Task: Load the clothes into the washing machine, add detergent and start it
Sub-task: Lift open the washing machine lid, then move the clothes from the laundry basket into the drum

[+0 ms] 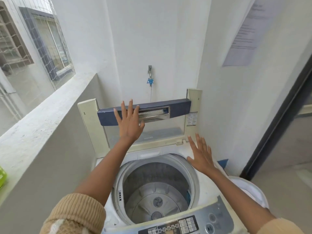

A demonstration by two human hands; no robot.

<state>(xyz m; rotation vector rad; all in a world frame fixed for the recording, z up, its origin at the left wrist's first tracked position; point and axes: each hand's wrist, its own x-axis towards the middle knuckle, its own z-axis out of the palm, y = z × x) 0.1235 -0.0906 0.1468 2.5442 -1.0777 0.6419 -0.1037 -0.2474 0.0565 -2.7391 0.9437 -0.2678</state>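
Note:
A white top-loading washing machine (205,188) stands below me with its lid (194,105) raised upright against the back wall. The steel drum (152,188) is bare, with no clothes in it. My left hand (129,121) is spread flat with fingers apart against the lid's dark blue handle bar (179,107). Over the machine's right back corner my right hand (200,154) hovers, fingers spread and nothing in it. The control panel (194,223) with its buttons lies along the near edge. No detergent is in view.
A concrete parapet (42,125) runs along the left, with a green object (2,177) on it. A tap with a blue fitting (150,76) is on the back wall. A white basket (251,193) sits at the right, beside a dark door frame (276,119).

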